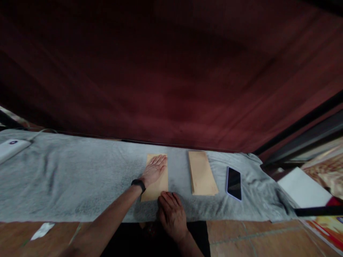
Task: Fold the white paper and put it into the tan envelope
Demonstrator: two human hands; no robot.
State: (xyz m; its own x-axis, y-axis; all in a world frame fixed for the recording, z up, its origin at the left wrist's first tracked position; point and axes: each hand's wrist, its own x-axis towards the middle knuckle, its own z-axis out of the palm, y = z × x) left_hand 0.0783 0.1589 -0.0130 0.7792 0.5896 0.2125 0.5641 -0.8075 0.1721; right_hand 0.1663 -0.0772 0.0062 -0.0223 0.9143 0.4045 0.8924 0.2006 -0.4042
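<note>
A tan paper envelope [158, 189] lies on the grey cloth in front of me. My left hand [155, 169], with a dark band at the wrist, rests flat on its upper part, fingers stretched out. By the envelope's near right corner is my right hand [173, 212], back upward, its fingers loosely bent down toward the cloth. Nothing shows in its grasp, though its fingertips are partly hidden. Off to the right sits a small stack of similar envelopes [203, 173], slightly fanned at the lower edge.
A phone [234, 183] lies right of the stack. At the far left is a white device [12, 149] with a cable. Dark red fabric [171, 89] hangs behind the grey cloth [88, 175]. A white flat object [305, 187] and a dark bar [318, 211] stand at the right.
</note>
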